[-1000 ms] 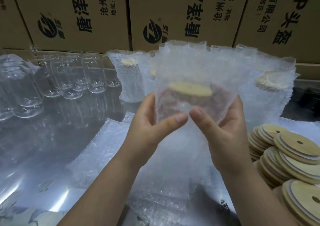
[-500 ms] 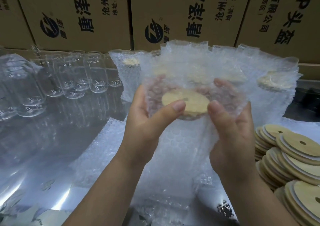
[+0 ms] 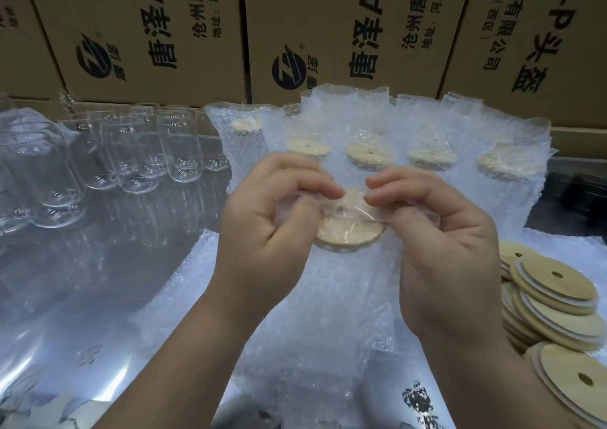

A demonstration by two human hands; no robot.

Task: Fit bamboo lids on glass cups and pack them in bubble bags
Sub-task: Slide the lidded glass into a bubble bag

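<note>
Bubble bag [image 3: 353, 213] with a lidded cup inside, held at its mouth by both hands above the bench [image 3: 82, 264].

Left hand [image 3: 262, 231] is curled, thumb and fingers pinching the folded top of the bag; right hand [image 3: 450, 248] pinches the same fold from the other side; their fingertips nearly meet over the bamboo lid [image 3: 349, 236], which shows through the plastic; the glass under it is hidden; below the hands lies a pile of flat bubble bags [image 3: 328, 297]; just behind stands a row of packed cups [image 3: 371, 156], 5 lids showing through their bags; bare glass cups [image 3: 144, 156] cluster at the left; loose bamboo lids [image 3: 555, 297], each with 1 hole, are heaped at the right; printed cartons [image 3: 147, 28] line the back.
</note>
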